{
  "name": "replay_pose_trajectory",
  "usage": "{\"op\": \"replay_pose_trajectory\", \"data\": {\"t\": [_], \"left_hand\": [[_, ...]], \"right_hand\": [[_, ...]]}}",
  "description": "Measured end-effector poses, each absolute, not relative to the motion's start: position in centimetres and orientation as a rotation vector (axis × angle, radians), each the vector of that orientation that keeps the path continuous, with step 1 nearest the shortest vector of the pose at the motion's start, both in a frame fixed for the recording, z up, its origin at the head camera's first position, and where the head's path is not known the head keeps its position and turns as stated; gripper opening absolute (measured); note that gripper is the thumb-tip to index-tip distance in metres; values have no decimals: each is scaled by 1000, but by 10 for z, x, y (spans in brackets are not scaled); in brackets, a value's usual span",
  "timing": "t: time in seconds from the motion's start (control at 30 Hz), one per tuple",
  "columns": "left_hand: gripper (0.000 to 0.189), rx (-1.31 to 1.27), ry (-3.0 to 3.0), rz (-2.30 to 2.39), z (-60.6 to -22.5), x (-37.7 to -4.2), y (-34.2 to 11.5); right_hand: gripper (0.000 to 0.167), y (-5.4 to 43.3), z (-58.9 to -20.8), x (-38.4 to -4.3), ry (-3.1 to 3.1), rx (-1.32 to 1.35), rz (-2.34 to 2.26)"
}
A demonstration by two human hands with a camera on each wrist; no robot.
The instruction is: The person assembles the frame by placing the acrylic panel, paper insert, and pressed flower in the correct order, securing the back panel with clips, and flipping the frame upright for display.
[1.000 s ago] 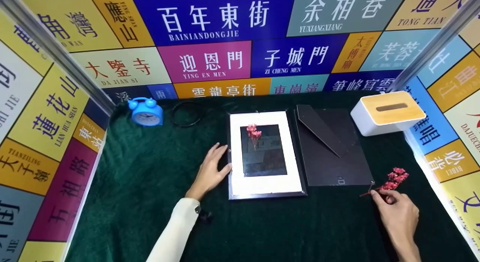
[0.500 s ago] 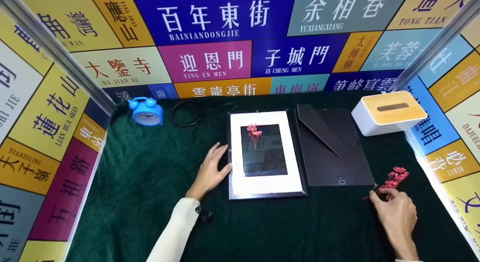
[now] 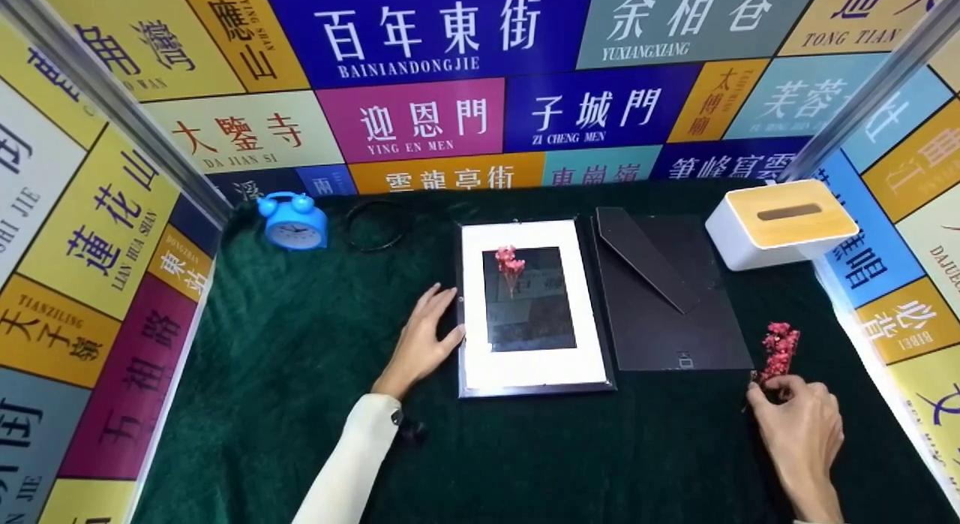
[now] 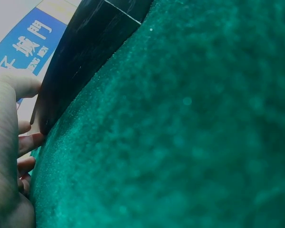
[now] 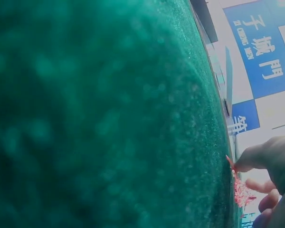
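My left hand [image 3: 427,340] rests at the left edge of a black picture frame with a white mat [image 3: 536,370]. Thumb and fingertips touch the frame's dark side [image 4: 80,61] in the left wrist view. Within the mat's dark window lies a small pink dried-flower sprig [image 3: 511,263]. To the right, my right hand [image 3: 802,423] pinches a larger red dried-flower sprig [image 3: 781,344] low on its stem, blossoms pointing away from me. The right wrist view shows the same sprig [image 5: 242,192] between thumb and fingers, close to the cloth; part of its stem is hidden.
Right of the frame lies its black backing board [image 3: 675,340] with a stand leg [image 3: 637,257]. A white tissue box [image 3: 739,239] with a wooden top stands at back right. At back left are a blue alarm clock [image 3: 295,225] and a black cable loop [image 3: 352,235]. Green cloth [image 3: 300,321] covers the table.
The red sprig has turned from leaning right to pointing nearly straight away from me, its blossoms moving left. My right hand has shifted slightly with it. The left hand keeps its place.
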State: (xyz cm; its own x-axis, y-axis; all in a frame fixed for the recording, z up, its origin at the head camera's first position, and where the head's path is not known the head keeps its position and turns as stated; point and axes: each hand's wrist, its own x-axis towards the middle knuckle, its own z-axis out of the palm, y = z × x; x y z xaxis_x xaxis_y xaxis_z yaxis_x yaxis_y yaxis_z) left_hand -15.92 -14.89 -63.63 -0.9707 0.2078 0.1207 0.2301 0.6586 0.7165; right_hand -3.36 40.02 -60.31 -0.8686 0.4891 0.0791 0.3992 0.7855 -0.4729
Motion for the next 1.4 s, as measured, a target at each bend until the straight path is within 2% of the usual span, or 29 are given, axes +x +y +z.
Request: {"op": "replay_pose_trajectory", "data": {"t": [0.47, 0.6, 0.7, 0.9, 1.4], "left_hand": [[70, -406, -2807, -1244, -638, -160, -149], [70, -404, -2814, -1238, -638, -160, -148], [70, -399, -2819, -1241, -637, -160, -148], [69, -400, -2812, -1241, -637, -160, -149], [69, -413, -2794, -1247, -637, -160, -149]], "right_hand": [[20, 401, -600, -29, -2755, -706, 628], [22, 405, -594, -28, -2727, -722, 660], [23, 407, -589, -28, -2635, -675, 693], [14, 410, -585, -33, -2380, -573, 797], [23, 417, -580, -34, -2435, -705, 955]]}}
